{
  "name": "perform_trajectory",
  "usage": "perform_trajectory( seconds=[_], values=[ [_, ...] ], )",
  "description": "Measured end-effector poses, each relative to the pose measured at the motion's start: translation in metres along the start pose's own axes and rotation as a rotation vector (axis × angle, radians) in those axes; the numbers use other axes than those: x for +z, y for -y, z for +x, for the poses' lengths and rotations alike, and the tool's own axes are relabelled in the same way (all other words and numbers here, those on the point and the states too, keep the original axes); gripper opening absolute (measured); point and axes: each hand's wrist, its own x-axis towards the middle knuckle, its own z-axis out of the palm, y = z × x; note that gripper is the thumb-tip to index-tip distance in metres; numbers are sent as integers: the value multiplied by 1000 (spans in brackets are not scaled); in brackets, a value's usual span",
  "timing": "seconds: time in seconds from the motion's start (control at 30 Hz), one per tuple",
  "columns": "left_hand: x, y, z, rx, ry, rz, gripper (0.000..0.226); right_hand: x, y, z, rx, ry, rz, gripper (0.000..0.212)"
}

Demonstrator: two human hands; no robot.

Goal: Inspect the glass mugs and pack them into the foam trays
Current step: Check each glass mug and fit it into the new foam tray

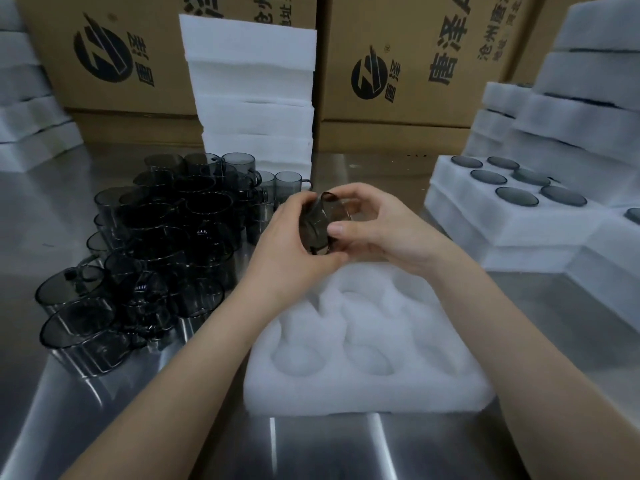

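You hold one smoky glass mug (315,225) in both hands, just above the far edge of the empty foam tray (346,400). Your left hand (294,237) curls round its side, thumb underneath. Your right hand (377,226) pinches the other side, thumb pressed on the glass wall and fingers arched over the top. The loose mugs (156,237) crowd left of the tray, and the packed trays (485,220) lie to its right.

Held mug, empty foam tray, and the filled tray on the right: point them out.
held mug (317,233), head view, dark glass side
empty foam tray (363,399), head view, front wall
filled tray (547,220), head view, bare top foam
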Motion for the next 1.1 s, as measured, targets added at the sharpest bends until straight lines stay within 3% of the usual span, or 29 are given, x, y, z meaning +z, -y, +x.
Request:
perform_trajectory(
  seconds=[0.13,0.3,0.5,0.63,0.8,1.03,1.1],
  values=[
    [-2,-2,-3,-17,-5,-79,64,3,-3,1,-27,38,-7,45],
    [-1,-7,-9,-12,-64,-4,49,9,-3,1,-25,56,-6,35],
    [-10,-9,-6,-9,4,40,51,18,3,6,68,23,-62,51],
    [-18,-6,3,26,120,14,55,17,2,8,107,-23,-56,39],
    [-15,7,3,53,123,-149,57,16,-2,11,97,-78,-26,31],
    [-14,16,-2,51,54,-238,65,8,-4,5,75,-18,273,11],
    [-14,16,-3,51,36,-272,58,8,-6,5,70,18,363,18]
  ],
)
